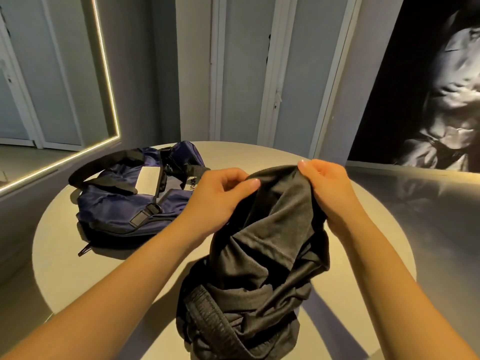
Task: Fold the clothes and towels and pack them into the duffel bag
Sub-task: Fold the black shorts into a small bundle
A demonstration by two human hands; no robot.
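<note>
A dark grey-black garment (262,253) with an elastic waistband hangs crumpled above the round table (65,255), its lower part bunched on the tabletop near me. My left hand (220,196) pinches its top edge from the left. My right hand (327,188) grips the same top edge from the right, fingers curled over the cloth. A navy duffel bag (130,201) with black straps lies on the table's far left, apart from the garment. I cannot tell whether its zip is open.
A lit mirror (52,87) leans on the wall at left. Pale closet doors (246,74) stand behind the table. A large dark picture (428,87) covers the right wall. Bare tabletop shows between bag and garment.
</note>
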